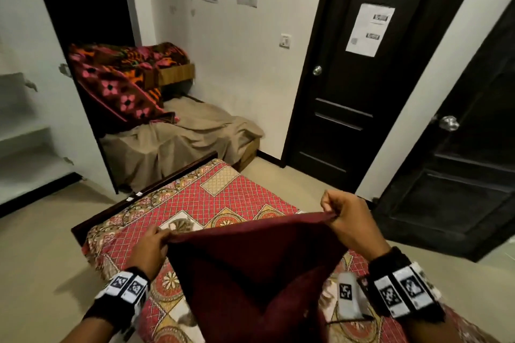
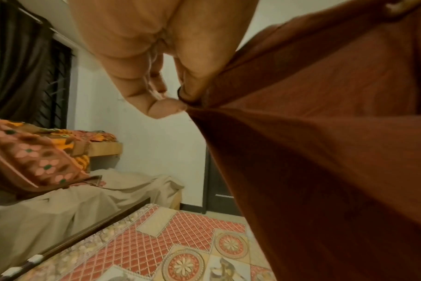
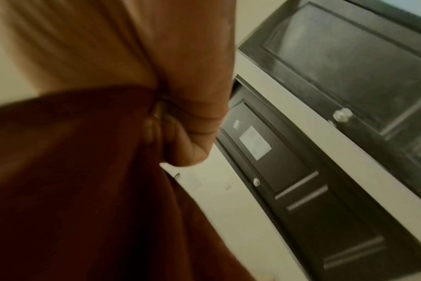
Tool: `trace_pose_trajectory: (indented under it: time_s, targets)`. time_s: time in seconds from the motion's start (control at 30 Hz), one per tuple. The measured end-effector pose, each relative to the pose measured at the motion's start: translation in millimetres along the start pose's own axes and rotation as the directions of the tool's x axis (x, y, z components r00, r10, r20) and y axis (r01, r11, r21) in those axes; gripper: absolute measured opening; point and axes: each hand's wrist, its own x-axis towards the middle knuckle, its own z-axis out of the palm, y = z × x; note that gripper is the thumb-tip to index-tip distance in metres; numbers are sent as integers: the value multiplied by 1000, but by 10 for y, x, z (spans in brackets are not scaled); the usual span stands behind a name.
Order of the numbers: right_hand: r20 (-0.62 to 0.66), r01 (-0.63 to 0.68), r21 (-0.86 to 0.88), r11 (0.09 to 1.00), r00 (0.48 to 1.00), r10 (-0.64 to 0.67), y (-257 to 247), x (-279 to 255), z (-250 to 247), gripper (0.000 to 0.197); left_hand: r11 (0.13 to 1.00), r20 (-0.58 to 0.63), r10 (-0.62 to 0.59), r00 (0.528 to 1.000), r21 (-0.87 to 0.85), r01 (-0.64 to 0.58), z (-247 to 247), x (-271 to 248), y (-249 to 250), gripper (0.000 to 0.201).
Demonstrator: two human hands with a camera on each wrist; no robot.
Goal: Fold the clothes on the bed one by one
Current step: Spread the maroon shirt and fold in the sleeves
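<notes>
A dark maroon garment (image 1: 250,267) hangs stretched in the air between both hands, above the bed with its red patterned sheet (image 1: 223,198). My left hand (image 1: 161,237) pinches its upper left corner, thumb against fingers (image 2: 183,106). My right hand (image 1: 331,213), held higher, grips the upper right corner with curled fingers (image 3: 156,131). The cloth (image 2: 324,152) drapes down and hides the bed beneath it. In the right wrist view the garment (image 3: 72,180) fills the left side, blurred.
A second low bed under a beige sheet (image 1: 181,139) carries a bright patterned blanket (image 1: 122,78) at the back left. Two dark doors (image 1: 348,78) stand to the right. Pale floor (image 1: 41,245) lies left of the bed. A white device (image 1: 348,295) lies on the sheet by my right wrist.
</notes>
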Motion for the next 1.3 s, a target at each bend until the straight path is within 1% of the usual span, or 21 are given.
trace_pose_trajectory:
  time_s: [0.07, 0.13, 0.2, 0.27, 0.33, 0.43, 0.5, 0.6, 0.7, 0.73, 0.77, 0.8, 0.83, 0.87, 0.9, 0.97, 1.03, 1.1, 1.17, 1.23, 1.3]
  targets:
    - [-29, 55, -163, 985, 998, -61, -32, 63, 6, 43, 1000, -63, -7, 998, -17, 6, -108, 215, -12, 33]
    - [14, 61, -363, 930, 998, -59, 15, 41, 9, 35, 1000, -120, -7, 993, -18, 5, -271, 396, 44, 31]
    - [70, 42, -542, 839, 998, -5, 141, -62, -18, 25, 1000, -155, -18, 988, 16, 21, -388, 512, 95, 32]
    - [69, -34, -649, 760, 992, 103, 276, -213, -18, 17, 998, -177, -6, 984, 60, 17, -471, 600, 135, 29]
    - [4, -141, -662, 736, 981, 191, 376, -362, 27, 12, 998, -205, 24, 978, 65, -11, -501, 697, 174, 26]
    - [-88, -252, -643, 723, 962, 257, 430, -483, 120, 20, 993, -170, 45, 984, 114, -26, -443, 810, 158, 26]
    - [-140, -307, -635, 709, 948, 286, 364, -505, 135, 23, 994, -144, -9, 990, 102, 24, -434, 831, 118, 24]
    - [-247, -380, -585, 716, 925, 289, 212, -546, 127, 27, 990, -169, -137, 976, 9, 141, -481, 815, 48, 30]
    - [-319, -442, -432, 786, 890, 326, 103, -635, 111, 29, 982, -220, -156, 963, -138, 127, -551, 729, 28, 32]
    - [-322, -451, -295, 843, 877, 357, 91, -668, 92, 31, 973, -241, -160, 957, -200, 113, -588, 683, 45, 30]
    - [-313, -453, -87, 887, 858, 407, 73, -716, 52, 32, 957, -265, -165, 950, -278, 88, -636, 630, 66, 30]
    - [-288, -437, 176, 882, 834, 471, 59, -763, 0, 32, 910, -264, -188, 946, -410, 67, -682, 575, 104, 30]
    - [-235, -396, 450, 800, 812, 534, 36, -818, -63, 32, 806, -235, -223, 946, -590, 43, -726, 508, 164, 31]
    - [-171, -331, 669, 665, 802, 572, -11, -871, -123, 32, 653, -171, -246, 954, -757, 33, -778, 427, 228, 34]
    - [-122, -270, 804, 529, 797, 591, -57, -922, -174, 33, 484, -112, -248, 962, -875, 23, -829, 351, 291, 36]
    - [-41, -190, 930, 314, 795, 605, -153, -1044, -250, 35, 247, -55, -218, 975, -969, 1, -921, 189, 419, 37]
    - [24, -169, 969, 177, 785, 619, -229, -1154, -291, 37, 161, -67, -208, 976, -986, -33, -991, 51, 540, 37]
    - [65, -158, 983, 94, 776, 627, -276, -1257, -299, 38, 194, -104, -213, 971, -979, -62, -1029, -61, 633, 37]
    - [63, -119, 992, 46, 772, 632, -312, -1397, -348, 36, 272, -144, -198, 970, -958, -87, -1066, -222, 716, 37]
    - [15, -59, 997, 53, 791, 612, -359, -1554, -445, 32, 332, -223, -169, 960, -930, -158, -1150, -441, 785, 35]
    - [-72, 12, 994, 113, 836, 544, -430, -1717, -557, 29, 411, -295, -92, 951, -881, -234, -1318, -684, 878, 29]
